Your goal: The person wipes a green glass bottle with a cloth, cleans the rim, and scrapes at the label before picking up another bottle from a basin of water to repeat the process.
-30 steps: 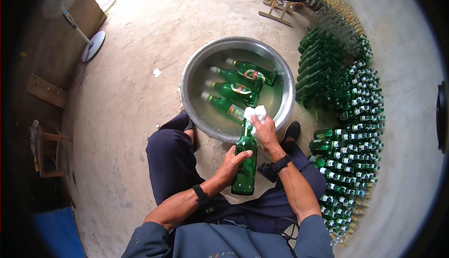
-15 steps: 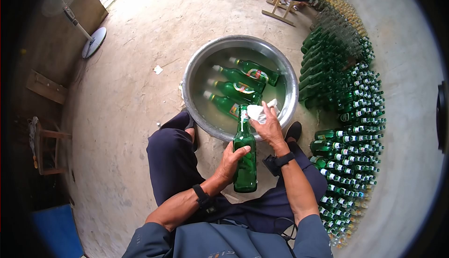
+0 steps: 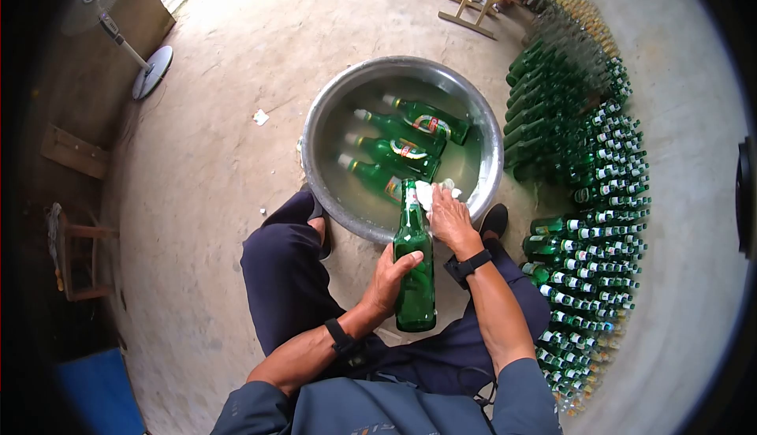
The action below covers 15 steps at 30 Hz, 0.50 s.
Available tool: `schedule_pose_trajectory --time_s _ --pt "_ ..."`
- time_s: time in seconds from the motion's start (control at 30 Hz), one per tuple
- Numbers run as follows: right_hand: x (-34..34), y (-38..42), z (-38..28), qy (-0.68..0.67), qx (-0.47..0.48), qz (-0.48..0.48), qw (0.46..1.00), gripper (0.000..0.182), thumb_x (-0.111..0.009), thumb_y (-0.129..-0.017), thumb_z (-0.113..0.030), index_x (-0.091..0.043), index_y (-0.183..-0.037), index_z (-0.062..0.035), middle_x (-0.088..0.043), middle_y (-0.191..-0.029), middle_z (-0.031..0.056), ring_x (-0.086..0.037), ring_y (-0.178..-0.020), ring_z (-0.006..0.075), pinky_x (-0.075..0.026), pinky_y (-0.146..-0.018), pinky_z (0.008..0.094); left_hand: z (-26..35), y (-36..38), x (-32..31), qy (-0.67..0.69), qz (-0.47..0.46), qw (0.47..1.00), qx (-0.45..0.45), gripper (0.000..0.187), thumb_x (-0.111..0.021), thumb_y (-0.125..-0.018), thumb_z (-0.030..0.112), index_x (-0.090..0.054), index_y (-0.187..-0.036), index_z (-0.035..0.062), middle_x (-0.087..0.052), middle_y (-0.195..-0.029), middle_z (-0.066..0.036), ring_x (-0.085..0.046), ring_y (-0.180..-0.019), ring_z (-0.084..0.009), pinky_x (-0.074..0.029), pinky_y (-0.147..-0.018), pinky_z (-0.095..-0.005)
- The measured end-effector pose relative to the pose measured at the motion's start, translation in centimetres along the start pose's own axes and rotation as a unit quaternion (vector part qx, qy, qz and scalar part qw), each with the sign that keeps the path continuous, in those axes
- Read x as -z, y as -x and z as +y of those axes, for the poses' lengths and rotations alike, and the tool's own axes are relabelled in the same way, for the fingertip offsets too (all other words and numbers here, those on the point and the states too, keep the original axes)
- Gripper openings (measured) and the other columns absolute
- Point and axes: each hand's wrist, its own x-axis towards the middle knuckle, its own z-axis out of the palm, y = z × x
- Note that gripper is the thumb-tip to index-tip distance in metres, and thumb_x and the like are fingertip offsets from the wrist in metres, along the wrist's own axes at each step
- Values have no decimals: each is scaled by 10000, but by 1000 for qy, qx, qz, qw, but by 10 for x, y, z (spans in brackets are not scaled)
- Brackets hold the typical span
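Observation:
Wrapped round the body of a green bottle (image 3: 413, 293) is my left hand (image 3: 385, 277). The bottle stands nearly upright in view, its neck over the near rim of a metal basin (image 3: 325, 198). My right hand (image 3: 453, 220) grips a white cloth (image 3: 424, 195) against the bottle's neck; the fingers partly cover the cloth. Several green bottles lie in the basin's cloudy water, among them a labelled bottle (image 3: 432, 121) at the top.
Many green bottles (image 3: 607, 222) stand in rows along the right wall. At the top, a person's leg and a wooden stool (image 3: 467, 21) show. A fan (image 3: 150, 72) stands upper left, a wooden chair (image 3: 88, 261) left, and a blue sheet (image 3: 98, 395) lower left.
My right hand has turned and moved slightly down and left, with the cloth now closer round the bottle's neck. The held bottle's base has shifted slightly down.

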Motion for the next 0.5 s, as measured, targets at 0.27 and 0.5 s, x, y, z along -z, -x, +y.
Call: schedule_pose_trajectory --time_s 0.27,0.5 --pt "-27 -20 24 136 8 47 990 159 -590 -850 -137 -647 -946 -24 -689 -926 181 -681 -921 353 -479 -773 493 -11 -5 4 -9 -5 1000 -3 458 -701 -887 326 -537 -1189 23 -608 -966 -81 -626 -794 -177 -547 -695 -341" --pt "-2 -18 9 -42 -70 50 995 267 -579 -853 -204 -645 -968 29 -701 -848 295 -699 -823 463 -553 -781 558 -6 -3 5 2 -47 999 4 428 -704 -891 299 -528 -1191 49 -609 -961 -75 -641 -772 -181 -568 -669 -352"
